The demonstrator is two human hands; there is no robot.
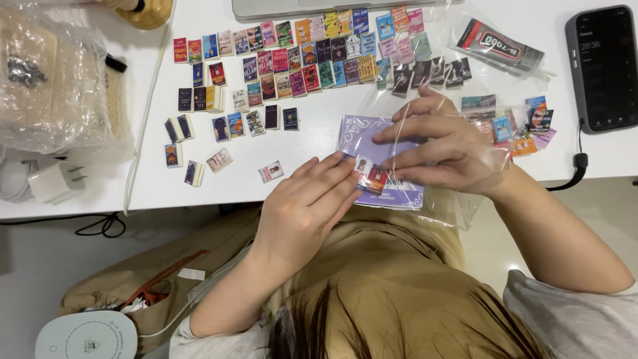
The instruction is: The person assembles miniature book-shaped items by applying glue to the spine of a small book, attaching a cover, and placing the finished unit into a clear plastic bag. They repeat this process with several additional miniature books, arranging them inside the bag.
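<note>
Left hand point(302, 206) lies flat, fingers together and extended, tips pressing on tiny book covers point(372, 174) at the lower edge of a lilac card point(372, 143). Not clenched; nothing gripped, only pinned down. Right hand point(445, 149) sits inside or under a clear plastic bag point(425, 100), fingers spread slightly, pressing the card from the far side; whether it pinches the card I cannot tell through the film. The two hands nearly meet over the card, which rests at the near edge of the white table point(312, 143), overhanging toward the person's lap.

Further out: rows of miniature books point(299, 60) laid flat across the table top, loose ones scattered left. A small pile of coloured covers point(525, 126) just right of the right hand. Glue tube in wrapper point(498, 45) at upper right, dark phone point(603, 66) at the right edge. Crumpled plastic bags point(53, 80) and a white charger plug point(56, 181) at left. Brown bag point(159, 272) on the floor below.
</note>
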